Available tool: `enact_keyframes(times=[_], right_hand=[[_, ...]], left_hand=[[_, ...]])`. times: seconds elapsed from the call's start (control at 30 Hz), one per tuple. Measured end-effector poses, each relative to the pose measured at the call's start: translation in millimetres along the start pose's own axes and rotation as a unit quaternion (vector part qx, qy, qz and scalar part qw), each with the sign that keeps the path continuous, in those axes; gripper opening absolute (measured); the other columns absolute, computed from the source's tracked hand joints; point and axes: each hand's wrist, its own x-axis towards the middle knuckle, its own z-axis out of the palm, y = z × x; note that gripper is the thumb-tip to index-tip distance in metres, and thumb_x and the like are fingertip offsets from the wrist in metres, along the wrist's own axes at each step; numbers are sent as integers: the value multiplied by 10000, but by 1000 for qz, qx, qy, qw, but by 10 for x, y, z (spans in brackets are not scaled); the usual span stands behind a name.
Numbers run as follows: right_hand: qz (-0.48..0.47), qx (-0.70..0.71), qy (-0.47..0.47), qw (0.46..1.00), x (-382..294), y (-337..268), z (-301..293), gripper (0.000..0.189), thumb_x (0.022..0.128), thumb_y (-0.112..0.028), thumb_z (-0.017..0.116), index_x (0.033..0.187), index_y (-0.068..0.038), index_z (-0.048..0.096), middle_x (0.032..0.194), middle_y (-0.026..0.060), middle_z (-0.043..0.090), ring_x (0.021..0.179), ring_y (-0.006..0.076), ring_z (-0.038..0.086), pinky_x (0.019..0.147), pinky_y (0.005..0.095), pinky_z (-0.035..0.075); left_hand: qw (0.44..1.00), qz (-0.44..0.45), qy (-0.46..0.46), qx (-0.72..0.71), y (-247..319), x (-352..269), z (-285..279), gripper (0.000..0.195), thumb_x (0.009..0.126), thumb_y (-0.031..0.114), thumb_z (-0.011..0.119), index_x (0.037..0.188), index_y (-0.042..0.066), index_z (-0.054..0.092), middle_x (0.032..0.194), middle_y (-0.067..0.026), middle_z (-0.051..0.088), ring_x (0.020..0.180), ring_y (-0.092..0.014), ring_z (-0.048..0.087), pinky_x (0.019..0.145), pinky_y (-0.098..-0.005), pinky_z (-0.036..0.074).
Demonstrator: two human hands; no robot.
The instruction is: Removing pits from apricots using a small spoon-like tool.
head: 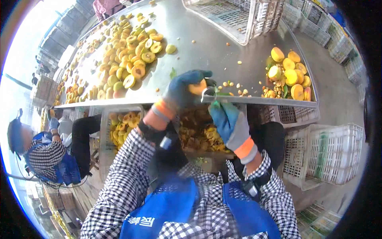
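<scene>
My left hand, in a blue and grey work glove, grips a yellow-orange fruit half above the front edge of the metal table. In my gloved right hand is a small tool with a green handle and a curved metal loop, probably a pitting knife. The loop is at the fruit's right side; whether it cuts into the flesh cannot be made out. Beyond my left hand lies a big heap of halved fruit. Loose pits are scattered just right of the fruit.
Fruit halves and pits are piled at the table's right end. A plastic crate stands at the back. Below the edge are a crate of fruit and scraps. White crates stand right; a co-worker sits left.
</scene>
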Motion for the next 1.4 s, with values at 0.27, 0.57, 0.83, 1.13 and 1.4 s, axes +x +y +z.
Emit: enact_keyframes(times=[0.27,0.57,0.83,1.13,1.4], right_hand=[[-4,-108,-51,993,-109,-367,156,299,793,-309,443,834,-31,548,671,213,535,653,385,514,536,418,408],[28,97,-92,991,-289,-369,314,326,808,-299,420,770,1,541,518,30,461,460,83,446,400,259,349],[212,278,-269,897,-484,-304,124,277,827,-268,387,769,-48,545,647,24,530,510,84,465,443,236,371],[319,381,-345,796,-710,-36,155,549,790,-520,295,818,-19,518,409,-38,311,283,71,279,261,215,273],[348,802,-345,340,-544,100,132,537,782,-521,318,830,-25,517,416,-47,335,285,64,279,262,211,240]], left_hand=[[908,195,116,352,141,-605,454,265,687,-30,516,951,-34,508,909,-107,564,777,-155,554,686,-249,450],[958,184,193,108,130,-703,560,290,792,194,394,844,-36,562,806,-99,590,681,-155,566,659,-248,444],[846,245,58,469,12,-719,486,220,776,151,455,773,-17,596,737,-63,589,637,-101,519,579,-237,429],[986,51,-97,129,-375,-545,563,167,718,140,489,745,1,576,670,-72,570,607,-156,536,578,-266,433],[809,81,278,512,-206,-510,407,207,686,229,547,775,46,585,637,-152,554,593,-272,555,544,-335,429]])
